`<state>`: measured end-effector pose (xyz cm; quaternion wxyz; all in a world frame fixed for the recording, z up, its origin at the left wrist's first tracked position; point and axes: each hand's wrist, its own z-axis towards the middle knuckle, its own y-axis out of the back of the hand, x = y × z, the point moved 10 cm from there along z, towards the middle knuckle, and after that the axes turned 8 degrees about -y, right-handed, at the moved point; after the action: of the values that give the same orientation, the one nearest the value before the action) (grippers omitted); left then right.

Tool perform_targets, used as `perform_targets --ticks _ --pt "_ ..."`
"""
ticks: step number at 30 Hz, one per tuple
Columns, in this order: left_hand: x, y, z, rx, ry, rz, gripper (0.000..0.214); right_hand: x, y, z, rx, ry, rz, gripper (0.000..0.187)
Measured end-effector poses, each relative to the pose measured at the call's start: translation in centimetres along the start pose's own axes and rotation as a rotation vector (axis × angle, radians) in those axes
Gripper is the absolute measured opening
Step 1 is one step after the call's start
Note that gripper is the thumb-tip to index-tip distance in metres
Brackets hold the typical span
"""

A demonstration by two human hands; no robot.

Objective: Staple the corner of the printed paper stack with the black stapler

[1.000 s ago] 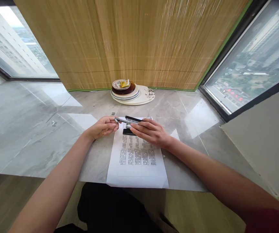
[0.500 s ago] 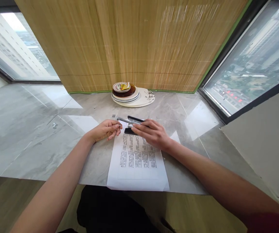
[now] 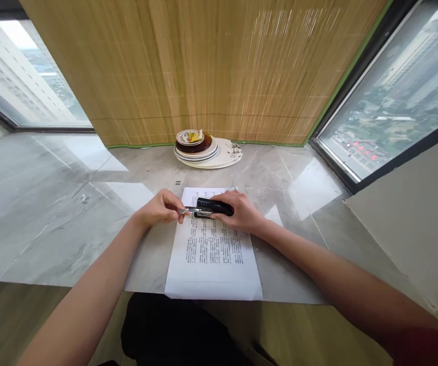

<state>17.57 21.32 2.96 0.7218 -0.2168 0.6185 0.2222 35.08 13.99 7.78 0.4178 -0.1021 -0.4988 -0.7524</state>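
Observation:
A black stapler (image 3: pixel 214 207) lies across the upper part of a printed sheet of paper (image 3: pixel 213 254) on the grey marble sill. My right hand (image 3: pixel 241 212) is wrapped round the stapler's rear half. My left hand (image 3: pixel 162 208) pinches the metal staple tray that sticks out of the stapler's left end, fingers closed on it. Both hands hover just above the paper's top third.
A stack of plates (image 3: pixel 207 149) with a small patterned dish on top stands at the back against a bamboo blind (image 3: pixel 204 66). Small staple strips (image 3: pixel 178 182) and a bit of debris (image 3: pixel 85 199) lie on the sill. Windows flank both sides; the sill's front edge is near me.
The stapler's top arm, raised open a second ago, has come down nearly shut. Both hands have dropped lower over the paper, the left still at the metal tray.

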Motion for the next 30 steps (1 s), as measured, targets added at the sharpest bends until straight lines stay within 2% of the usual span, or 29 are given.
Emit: perform_targets --ticks 3,5,7,10,13,15,16,18,19,20,22,24,27,30 --pt "-1.0 -0.4 0.2 -0.053 -0.080 0.076 0.042 3.3 1.0 -0.6 -0.111 0.171 -0.122 0.045" --pt "-1.6 -1.7 0.7 -0.021 -0.112 0.149 0.038 5.6 0.8 -1.4 -0.130 0.291 -0.163 0.036" --pt "-2.1 -3.6 1.1 0.053 -0.133 0.212 0.038 7.5 -0.2 -2.4 -0.089 0.400 -0.217 0.031" --pt "-2.6 -5.6 1.4 0.120 -0.170 0.286 0.039 8.6 -1.4 -3.5 -0.066 0.475 -0.293 0.028" --pt "-2.8 -5.4 1.2 0.106 -0.212 0.272 0.044 8.4 -0.6 -3.5 -0.155 0.487 -0.246 0.027" --pt "-3.2 -3.2 1.0 -0.001 -0.268 0.255 0.059 6.3 1.2 -2.4 -0.247 0.399 -0.179 0.024" --pt "-3.5 -1.4 0.7 -0.108 -0.306 0.283 0.065 4.4 2.3 -1.6 -0.296 0.314 -0.151 0.020" --pt "-4.1 3.0 -0.1 -0.385 -0.323 0.507 0.055 -1.0 5.0 -0.1 -0.386 0.073 -0.123 0.016" --pt "-4.4 4.8 -0.7 -0.509 -0.317 0.657 0.049 -3.8 5.9 0.5 -0.386 -0.037 -0.133 0.016" --pt "-4.5 5.9 -0.8 -0.559 -0.310 0.788 0.046 -6.8 6.8 0.8 -0.378 -0.161 -0.141 0.015" --pt "-3.8 6.1 -0.1 -0.452 -0.291 1.036 0.043 -12.4 8.0 0.8 -0.339 -0.413 -0.185 0.012" --pt "-1.9 6.1 0.8 -0.326 -0.192 1.201 0.047 -15.8 8.7 0.2 -0.307 -0.571 -0.254 0.012" --pt "0.4 6.1 1.4 -0.224 -0.052 1.310 0.050 -17.5 8.6 -0.4 -0.271 -0.646 -0.299 0.017" --pt "0.3 5.9 1.4 -0.222 -0.073 1.335 0.047 -16.7 8.2 -0.1 -0.272 -0.608 -0.313 0.021"
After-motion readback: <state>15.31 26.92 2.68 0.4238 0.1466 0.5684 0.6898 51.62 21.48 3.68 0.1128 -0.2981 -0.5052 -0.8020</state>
